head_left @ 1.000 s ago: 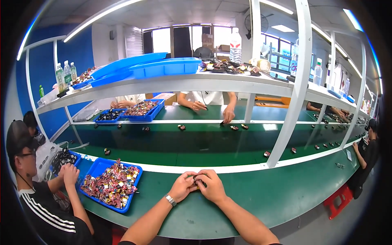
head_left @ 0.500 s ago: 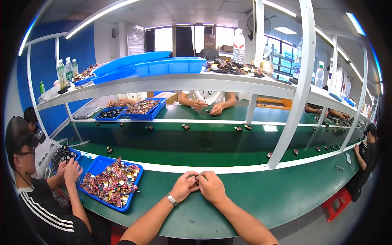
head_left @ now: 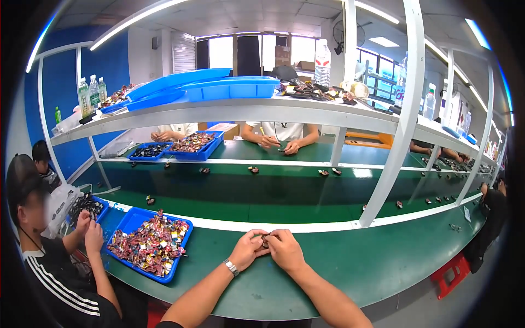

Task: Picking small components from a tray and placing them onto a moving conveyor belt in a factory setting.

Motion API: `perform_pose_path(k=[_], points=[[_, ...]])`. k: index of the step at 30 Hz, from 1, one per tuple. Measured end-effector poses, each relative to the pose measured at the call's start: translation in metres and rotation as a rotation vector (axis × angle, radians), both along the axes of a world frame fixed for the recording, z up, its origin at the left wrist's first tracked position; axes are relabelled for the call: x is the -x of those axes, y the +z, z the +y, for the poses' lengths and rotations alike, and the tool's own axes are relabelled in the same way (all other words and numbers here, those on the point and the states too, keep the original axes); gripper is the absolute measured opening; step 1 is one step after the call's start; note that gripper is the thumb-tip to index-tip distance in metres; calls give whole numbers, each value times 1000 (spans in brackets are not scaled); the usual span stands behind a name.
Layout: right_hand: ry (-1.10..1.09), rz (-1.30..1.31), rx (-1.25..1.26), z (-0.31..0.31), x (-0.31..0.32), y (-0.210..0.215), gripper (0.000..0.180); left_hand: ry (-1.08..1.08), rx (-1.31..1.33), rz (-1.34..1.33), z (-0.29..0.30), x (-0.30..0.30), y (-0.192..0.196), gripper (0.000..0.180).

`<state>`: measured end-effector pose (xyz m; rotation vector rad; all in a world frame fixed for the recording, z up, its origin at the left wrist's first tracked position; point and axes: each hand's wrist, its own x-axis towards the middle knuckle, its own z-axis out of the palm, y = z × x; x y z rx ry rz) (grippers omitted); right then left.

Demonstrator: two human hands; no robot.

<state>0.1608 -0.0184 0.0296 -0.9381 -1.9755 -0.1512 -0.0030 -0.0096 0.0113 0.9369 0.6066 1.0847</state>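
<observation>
Over the green worktop, my two hands meet in front of me around one small dark part. The part is mostly covered by fingers, so its exact kind does not show. My left hand, with a metal-banded watch at the wrist, is closed on it from the left. From the right, the fingertips of my right hand pinch the same part. Left of my hands sits a blue tray heaped with small wired electronic pieces in reddish, white and yellow.
Beyond a white rail, a dark green conveyor belt carries scattered small parts. A white post and a shelf with blue trays and bottles stand ahead. One co-worker sits at left, another across, another at right.
My right fingers have shifted slightly on the small part; my left hand stays in place. Parts on the belt have moved a little to the right. The left co-worker's hands have lowered somewhat.
</observation>
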Motion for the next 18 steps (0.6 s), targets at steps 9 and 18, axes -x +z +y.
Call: perform_pose_path(k=[9, 18], points=[[-16, 80, 66, -2, 2, -1, 15, 12, -7, 22, -1, -1, 0, 25], [19, 149, 106, 2, 1, -3, 11, 23, -1, 24, 0, -2, 0, 23]])
